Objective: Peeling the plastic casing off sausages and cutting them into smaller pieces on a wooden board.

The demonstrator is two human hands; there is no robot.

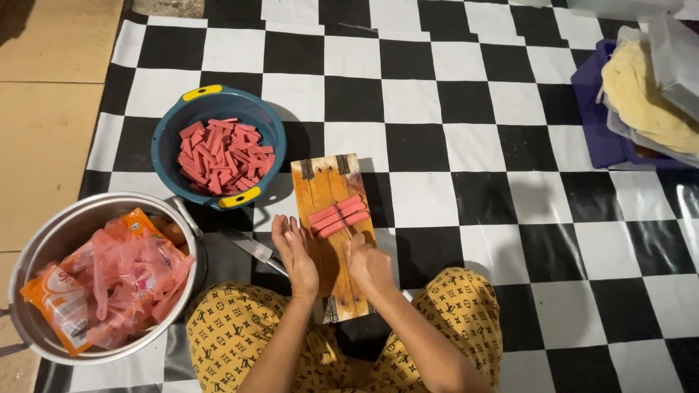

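A wooden cutting board (328, 182) lies on the checkered mat in front of my knees. Three pink sausage sticks (336, 215) lie side by side across its middle. My right hand (368, 263) rests on the board just below them, fingers curled, with nothing visible inside. My left hand (295, 251) hovers at the board's left edge, flat and open, holding nothing. A knife (251, 247) lies on the mat right beside and partly under that hand.
A blue bowl (171, 124) with yellow handles, full of cut pink sausage strips, stands left of the board. A metal pot (44, 240) at the near left holds empty wrappers. Plastic containers with yellow dough sheets (641, 94) sit far right.
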